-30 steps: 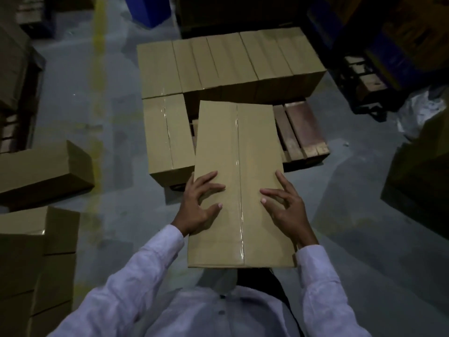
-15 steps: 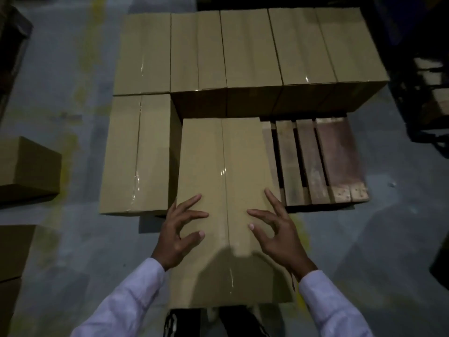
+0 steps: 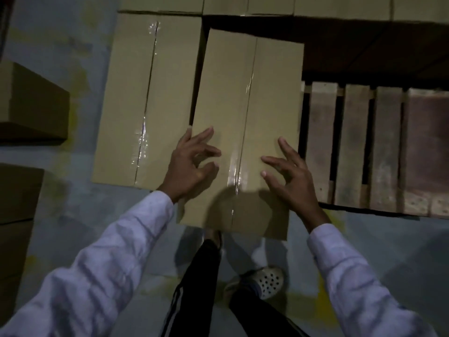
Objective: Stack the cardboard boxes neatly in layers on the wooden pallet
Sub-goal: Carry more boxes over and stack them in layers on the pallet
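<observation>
From the head view, I'd slide the long tan cardboard box with the taped centre seam (image 3: 245, 98) forward and square it. That should close the dark wedge gap beside the neighbouring tan box (image 3: 145, 93). It lies skewed on the slatted wooden pallet (image 3: 352, 142), its near end jutting past the neighbour's. The left hand (image 3: 189, 166) and right hand (image 3: 289, 176) press spread fingers on its top, gripping nothing.

Long tan cardboard box (image 3: 245, 98), clear tape along the centre seam, lying flat and slightly skewed, near end jutting past the front edge of the wooden pallet (image 3: 352, 147). Just beside on the left, a like box (image 3: 145, 98); behind, a row of boxes (image 3: 267, 4). To the right, bare slats.
</observation>
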Action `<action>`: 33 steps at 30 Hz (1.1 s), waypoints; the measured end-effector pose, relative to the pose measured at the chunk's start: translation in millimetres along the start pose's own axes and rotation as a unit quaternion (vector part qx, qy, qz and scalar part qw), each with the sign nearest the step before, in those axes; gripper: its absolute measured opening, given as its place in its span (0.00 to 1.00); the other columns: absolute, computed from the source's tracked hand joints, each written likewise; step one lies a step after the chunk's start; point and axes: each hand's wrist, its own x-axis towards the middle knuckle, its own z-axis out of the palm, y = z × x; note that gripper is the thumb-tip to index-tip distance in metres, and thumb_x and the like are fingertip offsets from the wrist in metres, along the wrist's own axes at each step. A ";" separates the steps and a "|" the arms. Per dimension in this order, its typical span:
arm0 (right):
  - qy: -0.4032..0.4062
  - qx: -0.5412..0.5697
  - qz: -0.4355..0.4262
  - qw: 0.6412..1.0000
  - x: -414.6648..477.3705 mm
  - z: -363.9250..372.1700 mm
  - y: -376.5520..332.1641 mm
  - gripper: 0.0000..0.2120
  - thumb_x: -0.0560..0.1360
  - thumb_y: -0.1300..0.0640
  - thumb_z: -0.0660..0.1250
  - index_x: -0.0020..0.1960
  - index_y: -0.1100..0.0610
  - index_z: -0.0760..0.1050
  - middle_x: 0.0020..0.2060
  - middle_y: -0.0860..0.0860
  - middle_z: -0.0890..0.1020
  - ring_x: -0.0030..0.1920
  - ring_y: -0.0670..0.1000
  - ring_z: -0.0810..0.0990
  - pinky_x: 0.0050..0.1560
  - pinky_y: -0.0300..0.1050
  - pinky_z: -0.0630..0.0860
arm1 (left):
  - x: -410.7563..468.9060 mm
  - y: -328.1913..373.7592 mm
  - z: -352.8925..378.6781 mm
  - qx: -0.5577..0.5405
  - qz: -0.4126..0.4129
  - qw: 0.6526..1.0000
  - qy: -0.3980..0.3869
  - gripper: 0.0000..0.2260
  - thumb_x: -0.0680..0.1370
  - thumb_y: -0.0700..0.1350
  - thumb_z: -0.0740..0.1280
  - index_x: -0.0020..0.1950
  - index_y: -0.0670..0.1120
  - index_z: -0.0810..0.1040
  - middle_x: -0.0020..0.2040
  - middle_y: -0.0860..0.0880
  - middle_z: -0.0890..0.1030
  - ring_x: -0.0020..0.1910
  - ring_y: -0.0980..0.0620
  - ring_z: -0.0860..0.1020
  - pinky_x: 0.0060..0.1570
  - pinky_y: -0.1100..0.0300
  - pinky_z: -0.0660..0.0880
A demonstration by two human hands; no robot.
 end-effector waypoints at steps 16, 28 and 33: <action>-0.022 0.067 0.439 0.896 -94.7 50.2 -17.0 0.41 0.77 0.41 0.77 0.84 0.48 0.61 0.79 0.59 0.64 0.75 0.63 0.70 0.73 0.60 0.73 | -126.0 -33.0 19.5 -0.413 -0.664 0.609 0.134 0.12 0.82 0.44 0.72 0.60 0.38 0.81 0.49 0.40 0.80 0.43 0.41 0.80 0.39 0.49 0.85; -0.001 0.295 0.470 0.832 -73.8 75.3 -18.8 0.30 0.73 0.33 0.76 0.73 0.36 0.75 0.64 0.49 0.85 0.62 0.59 0.85 0.58 0.71 0.83 | -84.0 -64.6 -9.6 -0.532 -0.658 0.522 0.111 0.32 0.83 0.58 0.67 0.75 0.32 0.70 0.69 0.29 0.74 0.68 0.27 0.76 0.70 0.31 0.72; 0.024 0.331 0.489 0.807 -53.0 71.3 -37.3 0.20 0.78 0.42 0.72 0.70 0.37 0.77 0.63 0.49 0.85 0.62 0.58 0.85 0.57 0.64 0.85 | -66.3 -66.1 -19.3 -0.508 -0.653 0.553 0.097 0.39 0.84 0.55 0.69 0.82 0.30 0.57 0.79 0.33 0.66 0.72 0.26 0.73 0.63 0.29 0.75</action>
